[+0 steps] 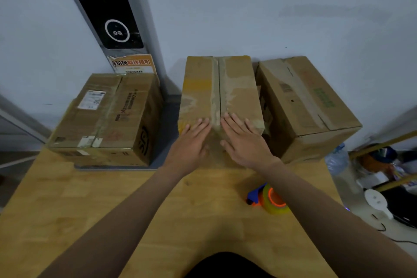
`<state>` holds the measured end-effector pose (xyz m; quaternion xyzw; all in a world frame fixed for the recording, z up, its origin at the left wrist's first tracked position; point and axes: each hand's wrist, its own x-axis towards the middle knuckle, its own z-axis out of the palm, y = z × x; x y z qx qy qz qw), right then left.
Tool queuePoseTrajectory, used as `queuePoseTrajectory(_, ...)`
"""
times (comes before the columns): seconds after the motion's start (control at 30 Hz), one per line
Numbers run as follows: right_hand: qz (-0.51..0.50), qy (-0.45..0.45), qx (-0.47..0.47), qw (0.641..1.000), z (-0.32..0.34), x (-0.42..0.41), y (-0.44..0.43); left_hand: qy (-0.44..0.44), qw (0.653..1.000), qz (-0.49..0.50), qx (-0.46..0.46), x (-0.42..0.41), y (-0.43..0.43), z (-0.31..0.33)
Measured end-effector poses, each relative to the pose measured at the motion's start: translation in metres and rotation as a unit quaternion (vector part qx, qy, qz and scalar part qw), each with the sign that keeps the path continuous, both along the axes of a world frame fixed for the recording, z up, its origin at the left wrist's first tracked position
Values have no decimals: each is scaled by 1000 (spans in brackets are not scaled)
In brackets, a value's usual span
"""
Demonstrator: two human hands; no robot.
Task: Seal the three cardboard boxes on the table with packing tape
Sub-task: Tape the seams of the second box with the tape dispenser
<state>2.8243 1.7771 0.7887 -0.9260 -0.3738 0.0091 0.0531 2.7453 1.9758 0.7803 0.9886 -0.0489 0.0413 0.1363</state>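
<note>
while both forearms reach forward over the table (94, 205), the hands lie flat on the near end of the middle box (220, 95), palms down. the left hand (191, 142) sits left of the box's centre seam, its fingers straight and close together, tips on the left flap, grasping nothing. the right hand (244, 142) sits right of the seam, fingers straight and slightly spread on the right flap, thumb hanging over the near top edge; it too grips nothing. the two hands angle toward each other, index fingers near the seam but apart from one another. the flaps of the middle box are down and meet along the seam; whether fresh tape covers it cannot be told. the left box (106, 119) stands well left of the middle box, flaps down, with a white label on top. the right box (309, 106) stands just right of the middle box, turned at an angle. the tape gun (268, 198) lies on the table nearer than the middle box, partly under the right forearm.
</note>
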Motion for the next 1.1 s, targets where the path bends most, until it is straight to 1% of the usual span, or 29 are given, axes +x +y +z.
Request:
queuePoseTrajectory(0.17,-45,-51,10,998,-8,0,-22,-17,999,28,17,-8,15,-4)
queuePoseTrajectory(0.3,-103,-47,16,993,-13,-3,-29,-13,997,75,-9,-12,19,-9)
queuePoseTrajectory(0.43,-174,7,71,982,-11,-7,-17,0,992,109,-62,-9,5,-8)
queuePoseTrajectory(0.47,-189,33,99,976,-8,-5,-14,-4,989,121,-87,-7,1,-6)
queuePoseTrajectory(0.53,-232,107,175,951,0,2,-8,-11,978,151,-141,-1,-4,-1)
queuePoseTrajectory(0.6,-268,160,230,922,6,11,-5,-13,959,200,-201,6,-9,4)
queuePoseTrajectory(0.63,-278,173,246,913,6,16,-5,-2,940,233,-250,9,-10,8)
queuePoseTrajectory(0.7,-289,193,288,892,7,22,-4,25,888,295,-352,17,-6,11)
queuePoseTrajectory(0.73,-294,205,314,879,7,24,-3,31,870,312,-379,20,-2,11)
queuePoseTrajectory(0.8,-311,227,364,848,7,24,0,45,862,329,-384,23,2,10)
queuePoseTrajectory(0.87,-325,241,390,827,9,24,5,62,867,333,-365,26,5,8)
queuePoseTrajectory(0.93,-326,241,394,825,10,24,8,78,873,335,-345,28,7,3)
queuePoseTrajectory(1.03,-344,268,390,811,11,33,6,106,869,346,-336,33,13,-2)
queuePoseTrajectory(1.07,-351,288,377,807,10,37,2,112,870,345,-333,35,16,-4)
queuePoseTrajectory(1.1,-351,305,352,813,7,42,-2,113,878,337,-319,37,18,-3)
